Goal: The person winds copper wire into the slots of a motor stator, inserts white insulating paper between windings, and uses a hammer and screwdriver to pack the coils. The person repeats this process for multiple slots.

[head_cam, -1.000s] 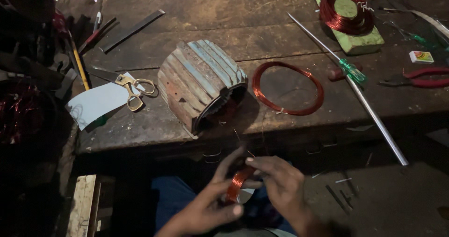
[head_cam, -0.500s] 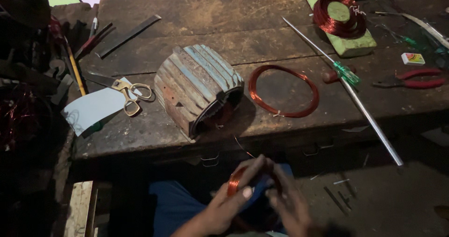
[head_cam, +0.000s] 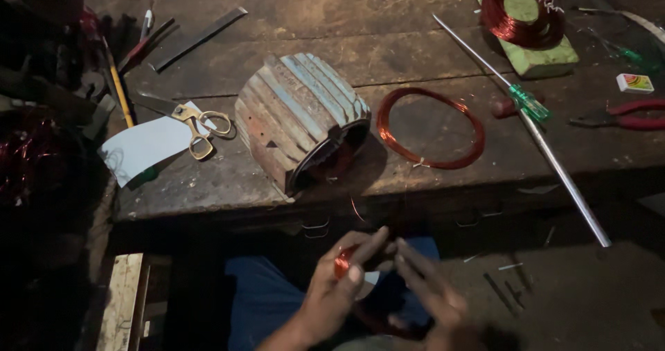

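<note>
Below the bench's front edge, over my lap, my left hand (head_cam: 339,282) pinches a small red copper wire coil (head_cam: 342,261) between thumb and fingers. My right hand (head_cam: 429,292) is close beside it on the right, fingers stretched toward the coil and touching its far side; how firmly it grips is hard to tell. A thin strand of wire (head_cam: 356,209) runs up from the hands toward the ribbed metal motor stator (head_cam: 298,119), which lies on its side on the wooden bench (head_cam: 346,25).
A loose red wire loop (head_cam: 429,127) lies right of the stator. Scissors (head_cam: 197,126) rest on pale paper (head_cam: 142,147) at left. A long rod with a green-handled screwdriver (head_cam: 530,105), red pliers (head_cam: 623,115) and a wire spool on a green block (head_cam: 519,12) lie at right.
The view has shifted, so the bench sits higher and more to the left. My hands have drawn together around the small coil, which has turned between the fingers.
</note>
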A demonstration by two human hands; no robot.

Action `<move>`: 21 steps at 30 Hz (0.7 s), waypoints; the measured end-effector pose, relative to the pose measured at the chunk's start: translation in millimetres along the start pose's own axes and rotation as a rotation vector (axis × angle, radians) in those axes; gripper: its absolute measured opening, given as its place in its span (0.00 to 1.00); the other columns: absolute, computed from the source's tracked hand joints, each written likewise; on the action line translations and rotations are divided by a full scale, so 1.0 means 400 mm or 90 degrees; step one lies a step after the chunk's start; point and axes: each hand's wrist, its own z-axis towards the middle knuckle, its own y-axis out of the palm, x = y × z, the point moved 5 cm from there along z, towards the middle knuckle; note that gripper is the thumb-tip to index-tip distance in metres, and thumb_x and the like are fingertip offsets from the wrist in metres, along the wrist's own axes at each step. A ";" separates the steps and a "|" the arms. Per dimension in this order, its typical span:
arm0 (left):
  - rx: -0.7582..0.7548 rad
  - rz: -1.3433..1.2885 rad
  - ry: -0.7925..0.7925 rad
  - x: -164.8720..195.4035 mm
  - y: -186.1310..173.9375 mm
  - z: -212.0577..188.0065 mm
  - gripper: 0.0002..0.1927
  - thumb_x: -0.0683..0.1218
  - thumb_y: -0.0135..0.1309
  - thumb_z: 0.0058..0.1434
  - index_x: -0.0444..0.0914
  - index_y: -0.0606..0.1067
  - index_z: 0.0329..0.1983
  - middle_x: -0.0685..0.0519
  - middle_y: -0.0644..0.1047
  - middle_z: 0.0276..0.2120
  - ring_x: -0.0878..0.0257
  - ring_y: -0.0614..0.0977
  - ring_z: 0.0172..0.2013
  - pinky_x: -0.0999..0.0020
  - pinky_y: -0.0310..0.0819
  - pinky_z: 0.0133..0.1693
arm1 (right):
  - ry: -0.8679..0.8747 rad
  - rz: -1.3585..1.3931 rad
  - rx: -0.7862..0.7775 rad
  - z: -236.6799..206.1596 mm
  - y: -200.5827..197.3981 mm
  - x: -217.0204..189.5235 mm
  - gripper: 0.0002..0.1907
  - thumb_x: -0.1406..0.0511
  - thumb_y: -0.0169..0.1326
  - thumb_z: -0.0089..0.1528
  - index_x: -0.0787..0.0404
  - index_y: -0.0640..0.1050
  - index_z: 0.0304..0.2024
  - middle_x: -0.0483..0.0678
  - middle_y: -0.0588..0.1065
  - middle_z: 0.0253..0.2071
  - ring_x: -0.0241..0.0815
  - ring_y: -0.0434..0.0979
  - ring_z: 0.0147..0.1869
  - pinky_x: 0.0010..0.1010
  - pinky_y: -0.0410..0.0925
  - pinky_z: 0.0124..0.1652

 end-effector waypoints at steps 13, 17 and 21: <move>-0.053 -0.336 -0.140 -0.042 0.001 0.019 0.42 0.59 0.43 0.72 0.36 0.44 0.81 0.40 0.59 0.74 0.45 0.62 0.73 0.52 0.53 0.72 | -0.205 -0.238 0.017 -0.054 -0.026 0.003 0.21 0.56 0.66 0.57 0.49 0.79 0.53 0.40 0.76 0.59 0.53 0.64 0.76 0.58 0.61 0.69; -0.095 -0.341 -0.158 -0.050 -0.005 0.028 0.44 0.60 0.45 0.71 0.37 0.43 0.81 0.38 0.57 0.75 0.45 0.59 0.76 0.51 0.49 0.74 | -0.226 -0.249 -0.018 -0.073 -0.037 0.037 0.22 0.57 0.66 0.57 0.52 0.81 0.53 0.48 0.80 0.49 0.49 0.71 0.65 0.56 0.59 0.65; -0.053 -0.279 -0.241 -0.068 -0.009 0.025 0.36 0.58 0.44 0.71 0.32 0.56 0.75 0.43 0.67 0.67 0.51 0.68 0.68 0.55 0.60 0.68 | -0.224 -0.228 -0.025 -0.086 -0.031 0.039 0.20 0.59 0.66 0.58 0.55 0.82 0.52 0.43 0.81 0.39 0.40 0.78 0.53 0.55 0.57 0.67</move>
